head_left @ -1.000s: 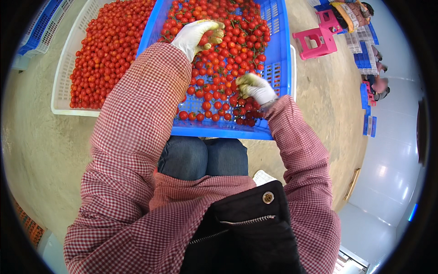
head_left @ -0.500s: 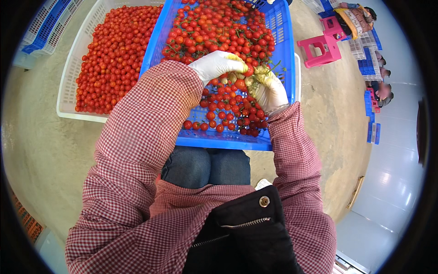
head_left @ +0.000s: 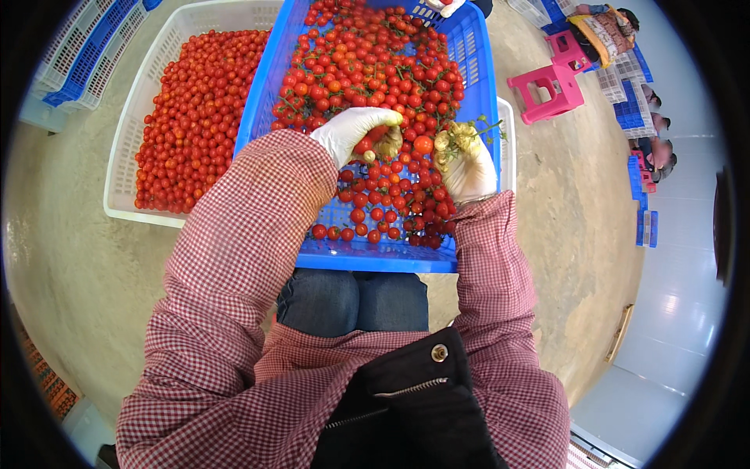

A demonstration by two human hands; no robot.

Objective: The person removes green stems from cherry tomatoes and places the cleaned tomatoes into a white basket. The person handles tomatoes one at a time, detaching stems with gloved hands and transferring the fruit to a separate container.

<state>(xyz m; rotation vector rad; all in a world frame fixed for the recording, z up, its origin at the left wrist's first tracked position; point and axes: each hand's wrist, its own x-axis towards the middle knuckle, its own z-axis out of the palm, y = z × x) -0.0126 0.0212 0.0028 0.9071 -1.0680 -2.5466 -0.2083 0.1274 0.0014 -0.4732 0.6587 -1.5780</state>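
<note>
A blue crate point(head_left: 486, 78) sits in front of my knees, with red cherry tomatoes point(head_left: 383, 70) spread over its bottom, many on green stems. Over its middle, my left hand point(head_left: 350, 134), in a white glove with yellow-stained fingertips, is curled round cherry tomatoes point(head_left: 363, 146); how many is hidden. To its right, at the crate's right wall, my right hand point(head_left: 469, 166) is closed in a matching stained glove. A green stem point(head_left: 486, 130) sticks out past its fingers. A lone orange-red tomato point(head_left: 423, 144) shows between the two hands.
A white crate point(head_left: 117, 168) full of loose cherry tomatoes stands at the left. Another person's gloved hand point(head_left: 447, 6) reaches the blue crate's far edge. Pink stools point(head_left: 547, 90) and stacked crates stand at the right, with people beyond. More stacked crates point(head_left: 74, 59) are far left.
My hands have moved apart; the left has drawn back to the left with tomatoes in it. The stem at my right hand now points out to the right. The crates sit slightly lower in view.
</note>
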